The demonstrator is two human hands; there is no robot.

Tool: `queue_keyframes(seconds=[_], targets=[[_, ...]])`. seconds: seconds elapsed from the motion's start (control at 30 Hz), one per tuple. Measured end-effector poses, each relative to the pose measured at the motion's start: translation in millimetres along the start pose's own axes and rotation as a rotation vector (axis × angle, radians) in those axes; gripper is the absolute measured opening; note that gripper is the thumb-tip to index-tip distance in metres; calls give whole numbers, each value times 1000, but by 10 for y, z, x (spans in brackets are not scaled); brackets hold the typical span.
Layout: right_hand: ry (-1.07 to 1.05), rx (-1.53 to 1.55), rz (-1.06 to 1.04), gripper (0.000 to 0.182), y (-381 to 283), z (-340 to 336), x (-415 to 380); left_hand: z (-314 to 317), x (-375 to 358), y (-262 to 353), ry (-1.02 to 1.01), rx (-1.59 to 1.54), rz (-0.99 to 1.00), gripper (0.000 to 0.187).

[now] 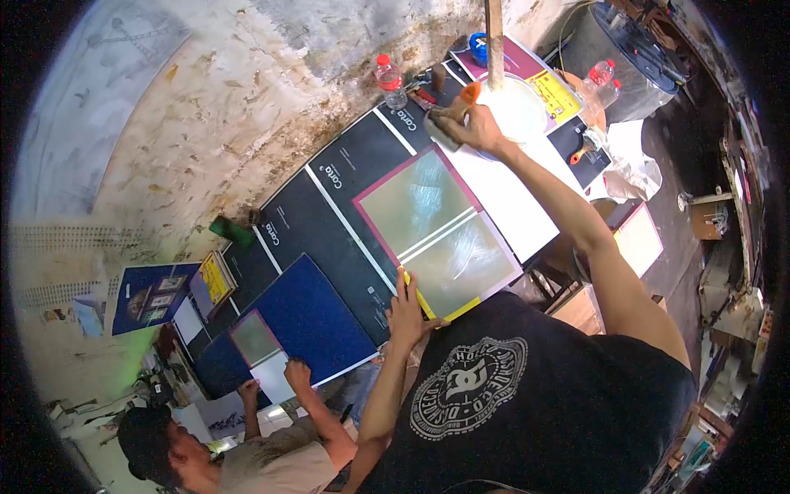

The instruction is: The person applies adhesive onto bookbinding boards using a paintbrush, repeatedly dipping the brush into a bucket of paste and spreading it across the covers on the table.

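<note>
My right hand (479,128) grips a wide brush (444,133) with an orange handle end, beside a round tub of white paste (518,111). A wooden stick (494,41) stands up from the tub. With fingers stretched out, my left hand (405,313) rests at the yellow edge of a sheet bordered in maroon and yellow. On that sheet lie two grey-green boards (424,202), shiny as if wet, with white strips between them. A white sheet (510,193) lies between these boards and the tub.
A co-worker (239,445) at lower left handles a smaller cover (255,337) on a dark blue sheet (317,317). Black "Carta" sheets (337,165) cover the table. A bottle (390,82) stands by the wall. Another orange-handled brush (583,152) lies at right.
</note>
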State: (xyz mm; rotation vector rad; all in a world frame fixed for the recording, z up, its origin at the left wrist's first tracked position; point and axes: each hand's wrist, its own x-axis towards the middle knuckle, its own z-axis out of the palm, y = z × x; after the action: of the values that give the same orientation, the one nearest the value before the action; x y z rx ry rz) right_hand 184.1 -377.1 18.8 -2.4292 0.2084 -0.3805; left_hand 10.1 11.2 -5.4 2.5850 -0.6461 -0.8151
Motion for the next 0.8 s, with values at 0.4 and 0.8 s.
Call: queue_keyframes(seconds=[0.4,0.8], targets=[[383,275,-82,22,-225,47,-1141,90,-16,-144,69,11,82,136],[426,280,142,28,-712,166,-1796,189,-17,-309,142,-66,176,137]])
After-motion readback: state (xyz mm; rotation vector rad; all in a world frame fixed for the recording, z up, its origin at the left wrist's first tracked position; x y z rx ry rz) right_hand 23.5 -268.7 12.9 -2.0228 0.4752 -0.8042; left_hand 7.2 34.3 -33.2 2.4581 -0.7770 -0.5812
